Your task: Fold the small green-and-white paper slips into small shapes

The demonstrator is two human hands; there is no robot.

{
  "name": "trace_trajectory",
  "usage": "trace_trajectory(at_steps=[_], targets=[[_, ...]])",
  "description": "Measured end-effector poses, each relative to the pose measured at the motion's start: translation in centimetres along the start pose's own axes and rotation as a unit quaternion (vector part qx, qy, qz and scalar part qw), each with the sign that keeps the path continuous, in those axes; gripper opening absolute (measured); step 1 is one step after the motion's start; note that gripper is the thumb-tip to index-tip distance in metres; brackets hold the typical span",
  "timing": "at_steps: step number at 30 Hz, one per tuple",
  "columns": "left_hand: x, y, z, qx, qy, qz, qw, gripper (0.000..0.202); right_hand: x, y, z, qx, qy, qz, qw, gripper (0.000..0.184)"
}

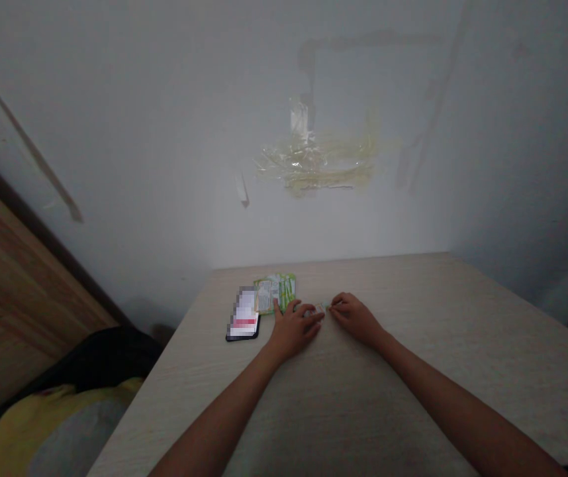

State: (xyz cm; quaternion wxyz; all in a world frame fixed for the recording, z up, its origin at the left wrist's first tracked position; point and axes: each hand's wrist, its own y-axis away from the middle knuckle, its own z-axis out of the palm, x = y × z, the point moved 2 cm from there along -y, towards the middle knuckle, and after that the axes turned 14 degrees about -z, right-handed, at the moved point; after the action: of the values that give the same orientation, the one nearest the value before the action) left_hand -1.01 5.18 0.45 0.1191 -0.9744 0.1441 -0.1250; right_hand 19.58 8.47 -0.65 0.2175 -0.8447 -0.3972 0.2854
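Observation:
Both my hands rest on a pale wood-grain table [413, 371] near its far edge. My left hand [291, 328] lies mostly flat with fingers stretched, its thumb and forefinger touching a small pale green sachet [318, 309]. My right hand [353, 317] has its fingers curled, pinching the other end of that sachet. Just beyond my left hand lies a small pile of green and white sachets [275, 291]. A phone [244, 315] with a lit screen lies to the left of the pile.
A white wall with old yellowish tape marks [314, 162] rises right behind the table. A wooden panel [10, 291] stands at the left. Dark and yellow fabric [65, 397] lies below the table's left edge.

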Motion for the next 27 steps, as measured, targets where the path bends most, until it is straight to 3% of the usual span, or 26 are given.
trace_trajectory(at_steps=[3,18,27], targets=[[-0.1,-0.1,0.2,0.000,0.006,-0.002,1.000,0.032,0.5,0.2,0.2,0.022,0.012,0.016,1.000,0.020],[-0.3,-0.2,0.3,-0.020,0.008,-0.006,1.000,0.032,0.7,0.1,1.1,0.009,0.069,-0.043,0.997,0.017],[-0.3,-0.2,0.1,-0.017,0.001,-0.003,1.000,0.032,1.0,-0.2,1.1,0.000,0.098,-0.014,0.995,0.018]])
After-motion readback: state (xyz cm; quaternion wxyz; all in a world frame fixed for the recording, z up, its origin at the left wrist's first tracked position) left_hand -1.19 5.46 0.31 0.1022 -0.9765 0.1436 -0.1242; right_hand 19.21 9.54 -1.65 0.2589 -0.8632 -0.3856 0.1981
